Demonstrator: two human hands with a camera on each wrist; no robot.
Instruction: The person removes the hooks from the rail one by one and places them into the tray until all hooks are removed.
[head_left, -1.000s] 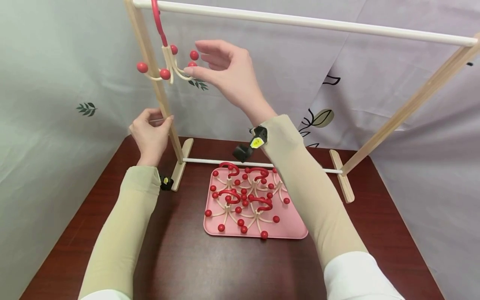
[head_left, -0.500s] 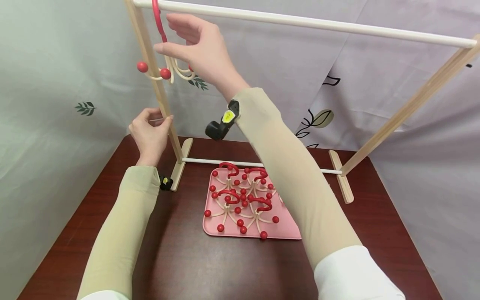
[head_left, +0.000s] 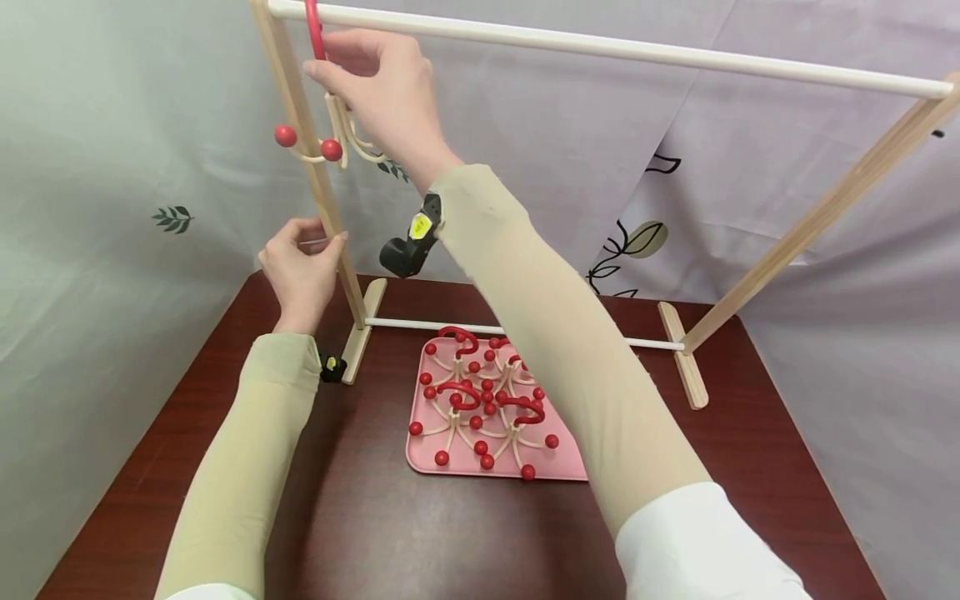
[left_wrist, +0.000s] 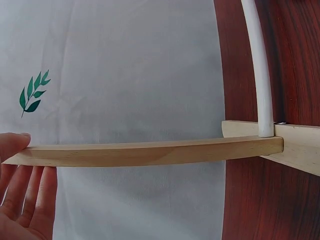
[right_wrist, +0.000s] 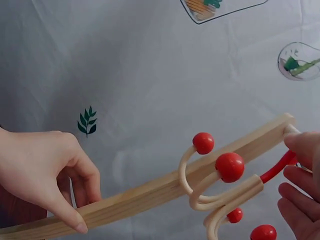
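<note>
In the head view a wooden hanger (head_left: pixel 337 125) with a red hook (head_left: pixel 313 29), several curved arms and red ball tips hangs from the white top bar (head_left: pixel 585 43), close to the left post. My right hand (head_left: pixel 401 96) is up at that hook, thumb and fingers pinching its lower part. In the right wrist view, the thumb meets the hook near the bar's end, above the hanger's pale arms (right_wrist: pixel 245 192). Lower down, my left hand (head_left: pixel 303 271) grips the frame's left wooden post (left_wrist: pixel 150 154) between thumb and fingers.
A pink tray (head_left: pixel 566 457) on the dark red table (head_left: pixel 420 533) bears several similar hangers with red hooks; my right forearm covers part of it. The frame's right post (head_left: pixel 810 225) leans at the far side. A white lower rod (left_wrist: pixel 260 70) joins the feet.
My right hand has moved left and up from the hanger's ball tips to its red hook, and its fingers have closed there. The left hand has stayed on the post.
</note>
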